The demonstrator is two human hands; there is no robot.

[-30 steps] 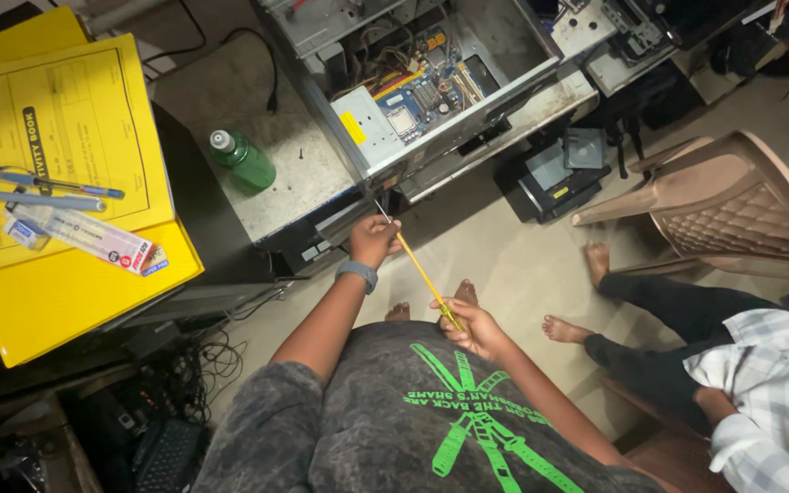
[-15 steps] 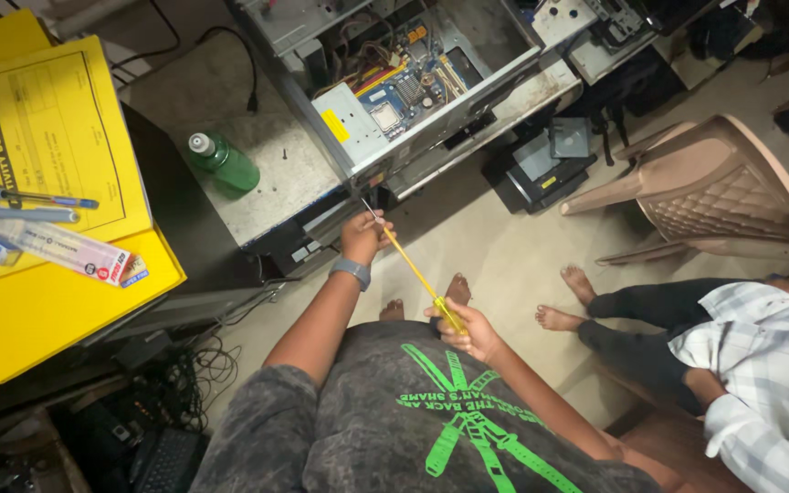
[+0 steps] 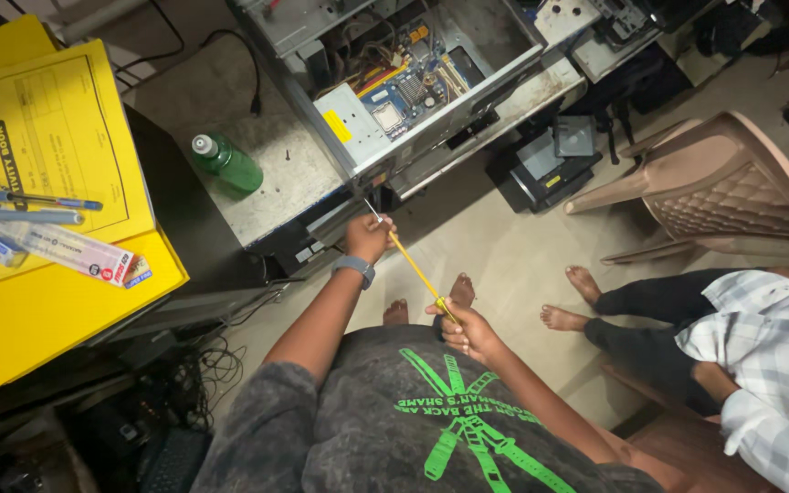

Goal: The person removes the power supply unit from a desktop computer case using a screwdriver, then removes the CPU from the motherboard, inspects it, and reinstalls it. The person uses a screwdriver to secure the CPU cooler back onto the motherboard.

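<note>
Head view: left hand [image 3: 369, 237] has slid nearer the open grey metal computer case [image 3: 431, 82], pinching the long yellow-handled screwdriver [image 3: 417, 269]; right hand [image 3: 469, 333] grips its handle.

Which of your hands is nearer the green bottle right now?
Left. The left hand grips the front end of the yellow screwdriver, right of the green bottle and by the open computer case. The right hand holds the handle end, farther back by the torso.
</note>
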